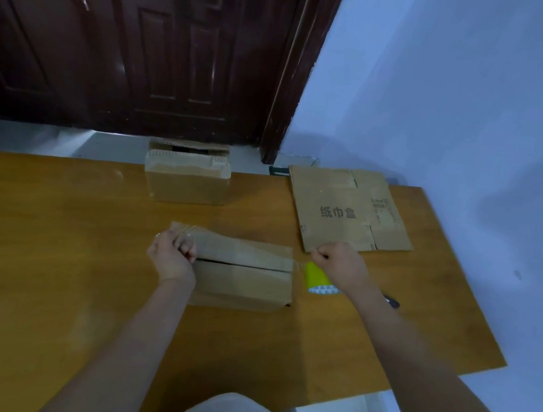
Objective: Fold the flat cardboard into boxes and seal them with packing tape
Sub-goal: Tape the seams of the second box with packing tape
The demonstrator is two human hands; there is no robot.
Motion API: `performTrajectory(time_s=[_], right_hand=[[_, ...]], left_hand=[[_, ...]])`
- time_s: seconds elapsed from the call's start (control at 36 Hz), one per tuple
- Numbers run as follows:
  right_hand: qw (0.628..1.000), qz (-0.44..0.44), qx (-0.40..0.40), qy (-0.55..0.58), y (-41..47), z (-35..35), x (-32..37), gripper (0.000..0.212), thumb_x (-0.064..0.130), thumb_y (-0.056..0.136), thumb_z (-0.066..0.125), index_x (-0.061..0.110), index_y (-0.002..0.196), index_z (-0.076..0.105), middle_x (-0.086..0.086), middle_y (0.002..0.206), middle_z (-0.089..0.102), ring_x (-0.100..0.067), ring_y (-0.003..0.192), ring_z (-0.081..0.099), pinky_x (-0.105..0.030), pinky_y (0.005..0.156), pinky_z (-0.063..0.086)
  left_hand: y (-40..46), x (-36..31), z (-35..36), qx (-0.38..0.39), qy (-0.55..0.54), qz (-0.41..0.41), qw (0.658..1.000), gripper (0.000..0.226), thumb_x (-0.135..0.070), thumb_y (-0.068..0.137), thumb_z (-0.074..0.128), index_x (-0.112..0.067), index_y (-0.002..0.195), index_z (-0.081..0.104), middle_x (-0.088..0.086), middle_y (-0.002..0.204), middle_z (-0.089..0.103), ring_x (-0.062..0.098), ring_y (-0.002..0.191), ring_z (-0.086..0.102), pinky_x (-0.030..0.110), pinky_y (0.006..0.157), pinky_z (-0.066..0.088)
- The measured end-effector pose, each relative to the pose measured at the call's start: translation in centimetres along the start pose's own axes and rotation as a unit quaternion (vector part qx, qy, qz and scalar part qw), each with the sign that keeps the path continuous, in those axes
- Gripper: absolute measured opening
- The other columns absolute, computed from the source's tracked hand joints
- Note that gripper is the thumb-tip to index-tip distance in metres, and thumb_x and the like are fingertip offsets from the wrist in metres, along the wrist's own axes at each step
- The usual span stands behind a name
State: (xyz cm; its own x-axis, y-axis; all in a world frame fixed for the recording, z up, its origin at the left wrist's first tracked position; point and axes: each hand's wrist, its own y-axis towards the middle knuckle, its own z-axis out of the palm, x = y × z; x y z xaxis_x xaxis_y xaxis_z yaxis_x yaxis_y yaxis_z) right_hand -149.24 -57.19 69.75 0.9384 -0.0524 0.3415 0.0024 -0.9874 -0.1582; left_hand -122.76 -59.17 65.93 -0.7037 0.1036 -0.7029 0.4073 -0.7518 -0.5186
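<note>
1. A strip of clear packing tape (240,248) is held taut between the left hand (172,251) and the right hand (340,261), both pinched on its ends.
2. Just beneath, a folded box (243,280) rests on the tabletop (50,246), long axis running hand to hand.
3. Sealing appears under way; lowering the tape onto the seam seems next.
4. Beyond the right hand lies flat cardboard (342,211).

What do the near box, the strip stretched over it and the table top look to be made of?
Near box: brown corrugated cardboard, matte; the far box shows fluted edges. Strip: seemingly clear plastic tape, glossy, the cardboard showing through it, held between left hand and right hand. Table: orange-brown wood or wood-look laminate, faint sheen; which, I cannot tell.
</note>
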Motion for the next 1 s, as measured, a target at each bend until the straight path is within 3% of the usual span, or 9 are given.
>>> performTrajectory(time_s=[0.33,0.5,0.64,0.72,0.78,0.92,1.0], right_hand=[[1.000,0.021,-0.017,-0.009,0.5,0.6,0.7,0.056,0.025,0.096,0.050,0.020,0.047,0.023,0.002,0.043,0.022,-0.011,0.039,0.022,-0.027,0.045,0.017],[0.995,0.035,0.040,-0.087,0.8,2.3,1.7,0.052,0.033,0.099,0.041,0.019,0.050,0.027,0.000,0.047,0.030,-0.012,0.042,0.030,-0.026,0.043,0.023],[0.993,0.028,0.031,-0.108,1.1,2.8,2.2,0.053,0.033,0.100,0.038,0.019,0.050,0.030,0.000,0.048,0.033,-0.020,0.048,0.040,-0.025,0.043,0.023],[0.993,0.033,0.023,-0.109,1.2,2.9,2.4,0.052,0.032,0.099,0.039,0.020,0.050,0.027,0.002,0.049,0.031,-0.023,0.057,0.045,-0.026,0.052,0.028],[0.993,0.041,0.024,-0.106,1.2,3.0,2.5,0.052,0.032,0.099,0.039,0.020,0.050,0.027,0.003,0.049,0.032,-0.023,0.059,0.045,-0.026,0.054,0.029],[0.994,0.043,0.020,-0.098,1.1,3.2,2.4,0.052,0.029,0.100,0.039,0.022,0.050,0.026,0.002,0.049,0.030,-0.023,0.056,0.042,-0.025,0.047,0.022],[0.993,0.056,0.018,-0.098,1.1,3.2,2.5,0.052,0.028,0.099,0.039,0.022,0.049,0.027,0.001,0.048,0.030,-0.020,0.047,0.035,-0.025,0.044,0.019]], left_hand=[[-0.7,-0.8,0.9,-0.067,-0.045,-0.009,0.997,0.030,-0.003,0.092,0.032,-0.018,0.066,0.034,-0.012,0.036,0.029,0.005,0.033,0.026,0.019,0.041,0.017],[-0.8,-0.8,0.7,-0.073,-0.049,-0.020,0.996,0.029,-0.004,0.092,0.034,-0.018,0.066,0.035,-0.012,0.035,0.029,0.005,0.034,0.025,0.020,0.041,0.016],[-0.5,-0.6,0.1,-0.069,-0.053,-0.018,0.996,0.027,-0.003,0.091,0.035,-0.015,0.067,0.034,-0.012,0.037,0.027,0.006,0.034,0.024,0.019,0.041,0.015],[-0.5,-0.5,-0.2,-0.055,-0.048,-0.016,0.997,0.026,-0.004,0.091,0.036,-0.013,0.067,0.040,-0.011,0.038,0.029,0.005,0.035,0.026,0.017,0.040,0.017],[-0.4,-0.5,-0.6,-0.042,-0.033,-0.002,0.999,0.031,-0.002,0.091,0.035,-0.015,0.063,0.034,-0.011,0.038,0.028,0.005,0.035,0.026,0.015,0.039,0.016],[0.0,-1.1,-1.8,0.041,0.039,0.057,0.997,0.050,0.011,0.088,0.033,-0.016,0.046,0.035,-0.008,0.040,0.028,0.007,0.037,0.026,0.026,0.047,0.011],[-0.1,-1.8,-3.0,0.131,0.126,0.126,0.975,0.055,0.008,0.084,0.036,-0.024,0.039,0.038,-0.010,0.040,0.029,0.008,0.040,0.025,0.026,0.046,0.013]])
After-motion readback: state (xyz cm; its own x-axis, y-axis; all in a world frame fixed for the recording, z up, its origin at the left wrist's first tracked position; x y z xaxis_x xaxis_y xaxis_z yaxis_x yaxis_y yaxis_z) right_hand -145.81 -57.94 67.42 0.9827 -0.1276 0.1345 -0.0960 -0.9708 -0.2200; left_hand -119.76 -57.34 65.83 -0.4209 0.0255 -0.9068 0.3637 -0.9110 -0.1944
